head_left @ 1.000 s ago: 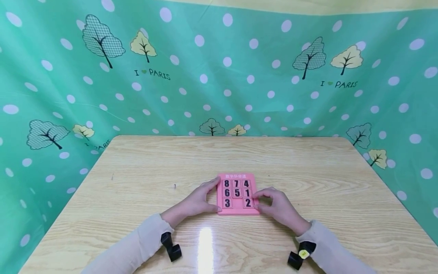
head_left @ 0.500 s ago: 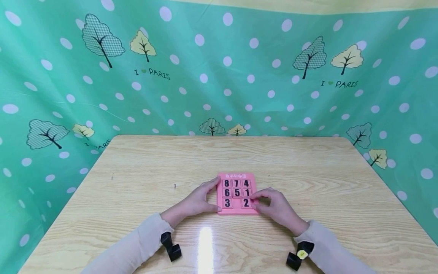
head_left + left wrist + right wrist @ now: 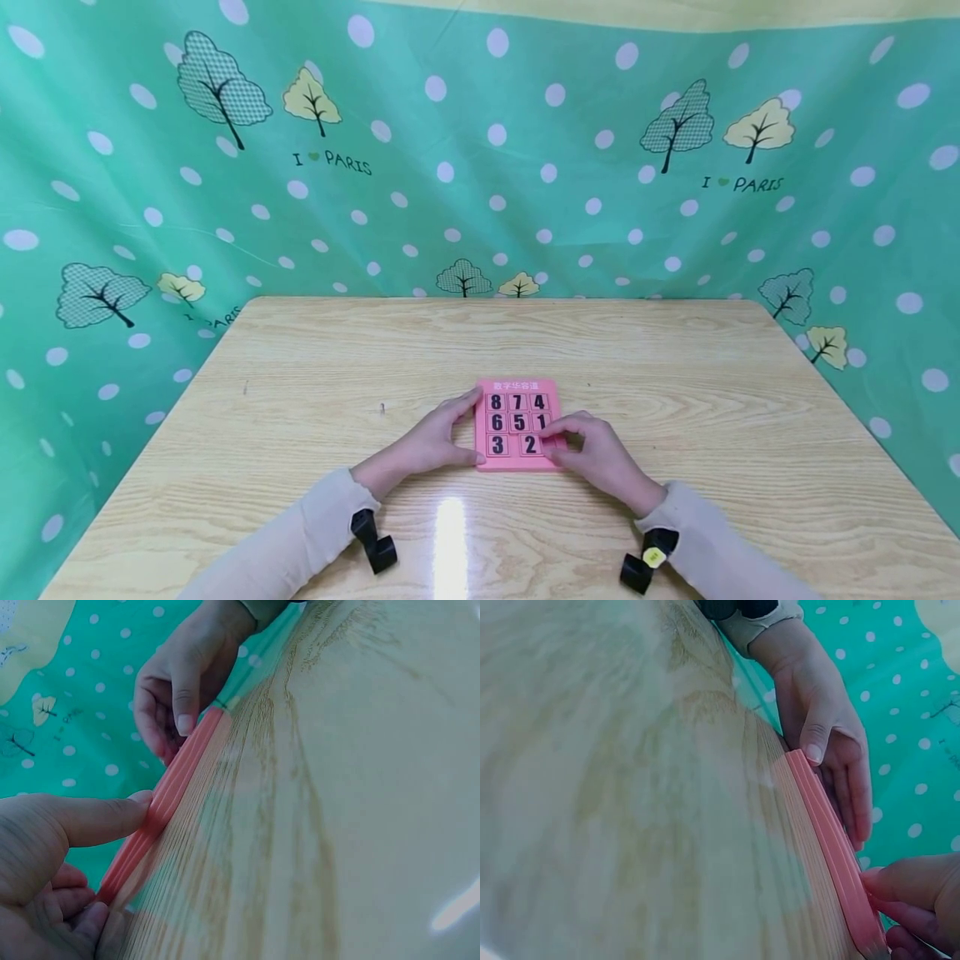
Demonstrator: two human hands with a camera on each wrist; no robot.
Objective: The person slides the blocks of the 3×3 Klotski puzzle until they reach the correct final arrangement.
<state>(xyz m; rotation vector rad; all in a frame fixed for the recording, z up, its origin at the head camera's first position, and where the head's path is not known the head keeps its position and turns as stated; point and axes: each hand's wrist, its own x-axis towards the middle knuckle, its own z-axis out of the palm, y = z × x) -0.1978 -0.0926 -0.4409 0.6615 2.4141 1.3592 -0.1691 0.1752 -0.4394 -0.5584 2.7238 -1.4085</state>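
Observation:
A pink number slide puzzle (image 3: 517,466) lies flat on the table, its tiles reading 8 7 4, 6 5 1, then 3 and 2. My left hand (image 3: 431,439) holds the puzzle's left side, fingertips at the upper corner and thumb at the lower one. On the right, my right hand (image 3: 600,454) has thumb and index finger bent together at the right side of the 2 tile (image 3: 530,445). That tile sits between the middle and right columns of the bottom row, with pink gaps on either side. Both wrist views show only the puzzle's edge (image 3: 169,791); its tiles are hidden there.
The wooden table (image 3: 315,350) spreads around the puzzle, with a bright light reflection (image 3: 450,542) near its front. Behind and beside it hangs a green dotted cloth (image 3: 495,208) with tree prints. Black wrist cameras (image 3: 375,546) are strapped over the sleeves.
The 2 tile has slid left from the bottom right corner, and my right hand has moved left along with it. My left hand and the puzzle frame have stayed in place.

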